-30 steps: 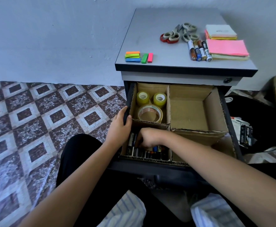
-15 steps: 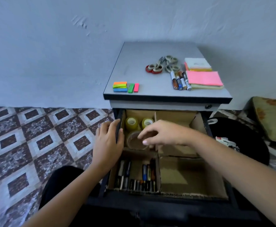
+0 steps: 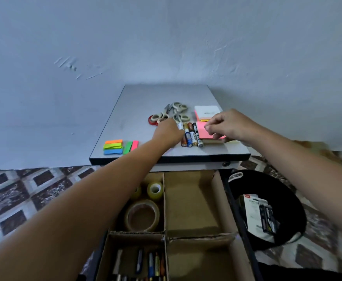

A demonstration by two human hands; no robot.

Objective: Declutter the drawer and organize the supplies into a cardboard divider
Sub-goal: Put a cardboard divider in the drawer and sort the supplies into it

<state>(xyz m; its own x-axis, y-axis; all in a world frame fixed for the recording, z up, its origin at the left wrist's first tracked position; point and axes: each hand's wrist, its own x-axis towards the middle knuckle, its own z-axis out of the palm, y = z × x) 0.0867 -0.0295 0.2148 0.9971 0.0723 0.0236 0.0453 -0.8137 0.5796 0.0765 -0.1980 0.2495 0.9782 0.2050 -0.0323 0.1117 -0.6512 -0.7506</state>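
Grey cabinet top (image 3: 145, 102), standing against the pale wall

Near-left corner: a stack of coloured index flags (image 3: 113, 147) (orange, yellow-green, blue), with a single green flag (image 3: 128, 147) and a pink flag (image 3: 134, 145) just to its right. Centre, further back: a heap of scissors (image 3: 176, 113) with beige handles, one loop red. Near side of the scissors: a row of markers (image 3: 191, 134) lying side by side, lengthwise near to far. Touching their right side: a pink note pad (image 3: 203, 131) on a paler pad. Behind it: a white-topped pad stack (image 3: 206, 111). Far half of the top bare.
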